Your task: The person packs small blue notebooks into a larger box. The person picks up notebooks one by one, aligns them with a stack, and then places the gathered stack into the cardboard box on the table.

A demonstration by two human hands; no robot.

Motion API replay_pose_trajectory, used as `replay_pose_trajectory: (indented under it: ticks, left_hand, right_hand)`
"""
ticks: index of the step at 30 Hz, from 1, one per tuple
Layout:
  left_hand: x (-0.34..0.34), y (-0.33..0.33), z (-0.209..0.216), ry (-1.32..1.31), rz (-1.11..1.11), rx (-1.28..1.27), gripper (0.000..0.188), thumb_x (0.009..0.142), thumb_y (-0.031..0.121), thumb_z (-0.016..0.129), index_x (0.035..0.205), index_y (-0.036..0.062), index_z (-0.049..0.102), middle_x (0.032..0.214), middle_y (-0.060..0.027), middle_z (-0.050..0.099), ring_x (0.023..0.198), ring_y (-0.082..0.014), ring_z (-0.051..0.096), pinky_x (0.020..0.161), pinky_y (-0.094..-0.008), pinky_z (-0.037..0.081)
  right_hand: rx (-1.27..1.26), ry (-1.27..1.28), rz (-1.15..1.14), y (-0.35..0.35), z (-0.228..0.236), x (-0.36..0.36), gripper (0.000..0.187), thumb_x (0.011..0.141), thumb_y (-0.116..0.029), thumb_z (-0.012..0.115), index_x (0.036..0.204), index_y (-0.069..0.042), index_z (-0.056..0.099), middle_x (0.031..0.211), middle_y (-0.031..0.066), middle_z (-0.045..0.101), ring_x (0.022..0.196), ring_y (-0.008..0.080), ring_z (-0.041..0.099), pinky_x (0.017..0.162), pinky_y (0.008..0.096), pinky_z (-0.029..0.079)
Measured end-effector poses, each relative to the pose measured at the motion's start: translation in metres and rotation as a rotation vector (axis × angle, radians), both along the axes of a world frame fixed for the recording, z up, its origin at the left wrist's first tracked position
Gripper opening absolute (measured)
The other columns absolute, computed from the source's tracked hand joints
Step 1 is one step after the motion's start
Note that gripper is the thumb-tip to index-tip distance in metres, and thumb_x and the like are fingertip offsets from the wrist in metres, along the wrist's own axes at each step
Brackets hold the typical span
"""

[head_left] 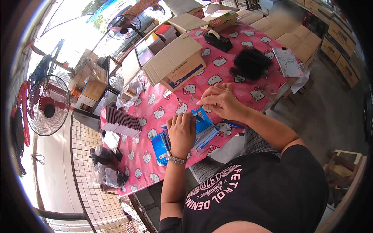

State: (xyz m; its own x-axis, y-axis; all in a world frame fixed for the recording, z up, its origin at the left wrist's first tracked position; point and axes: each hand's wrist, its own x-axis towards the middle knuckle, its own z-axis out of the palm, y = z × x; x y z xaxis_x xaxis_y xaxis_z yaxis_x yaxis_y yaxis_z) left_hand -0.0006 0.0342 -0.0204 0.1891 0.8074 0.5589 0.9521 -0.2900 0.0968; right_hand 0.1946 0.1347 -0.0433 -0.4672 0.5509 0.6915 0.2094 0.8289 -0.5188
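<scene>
My left hand (pixel 182 132), with a metal watch at its wrist, is closed over the upper left edge of a blue notebook (pixel 202 121). That notebook lies on a small stack near the table's front edge. My right hand (pixel 223 101) hovers just above the notebook's far end, thumb and fingers pinched together. Whatever sits in that pinch is too small to make out. More blue notebooks (pixel 159 148) lie left of and partly under my left wrist. A blue pen-like stick (pixel 234 125) rests to the right of the stack.
A pink patterned cloth (pixel 158 112) covers the table. Beyond my hands are an open carton (pixel 184 70), a tape dispenser (pixel 218 40), a heap of black thin strands (pixel 251 64) and a white notebook (pixel 287 62). Dark-edged booklets (pixel 120 121) stand stacked at left, near a fan (pixel 49 105).
</scene>
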Motion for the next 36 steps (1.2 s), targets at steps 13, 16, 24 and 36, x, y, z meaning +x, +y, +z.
replay_pose_trajectory:
  ticks: [13, 16, 24, 36]
  left_hand:
    - [0.009, -0.002, 0.001, -0.028, 0.028, 0.006, 0.022, 0.090, 0.018, 0.064, 0.109, 0.0083, 0.060, 0.094, -0.0082, 0.065, 0.091, -0.0283, 0.061, 0.088, -0.0433, 0.040]
    - [0.011, -0.002, 0.004, 0.017, 0.031, -0.020, 0.025, 0.090, 0.019, 0.065, 0.111, 0.0085, 0.059, 0.094, -0.0085, 0.065, 0.094, -0.0285, 0.061, 0.090, -0.0437, 0.039]
    - [-0.002, -0.012, -0.005, -0.034, 0.028, -0.071, 0.023, 0.090, 0.017, 0.066, 0.110, 0.0091, 0.060, 0.098, -0.0075, 0.067, 0.093, -0.0281, 0.061, 0.093, -0.0428, 0.039]
    - [-0.008, -0.016, -0.004, -0.149, 0.211, -0.096, 0.033, 0.082, 0.033, 0.077, 0.101, 0.0092, 0.066, 0.105, -0.0084, 0.063, 0.105, -0.0326, 0.055, 0.093, -0.0482, 0.040]
  right_hand:
    - [-0.047, 0.024, 0.308, -0.002, 0.017, 0.001, 0.043, 0.095, -0.019, 0.064, 0.133, -0.002, 0.053, 0.098, 0.0169, 0.068, 0.090, 0.0301, 0.068, 0.076, 0.0358, 0.054]
    - [-0.380, -0.193, 0.390, -0.001, 0.033, 0.009, 0.044, 0.096, -0.020, 0.063, 0.134, -0.002, 0.049, 0.097, 0.0175, 0.067, 0.092, 0.0296, 0.068, 0.081, 0.0367, 0.053]
    - [-1.072, -0.006, 0.479, 0.033, 0.002, -0.017, 0.032, 0.102, -0.020, 0.052, 0.130, -0.005, 0.050, 0.091, 0.0144, 0.066, 0.083, 0.0193, 0.069, 0.072, 0.0369, 0.055]
    - [-0.648, -0.556, -0.016, 0.108, -0.120, -0.027, 0.050, 0.088, -0.041, 0.069, 0.120, -0.004, 0.061, 0.123, 0.0211, 0.061, 0.116, 0.0332, 0.059, 0.097, 0.0426, 0.049]
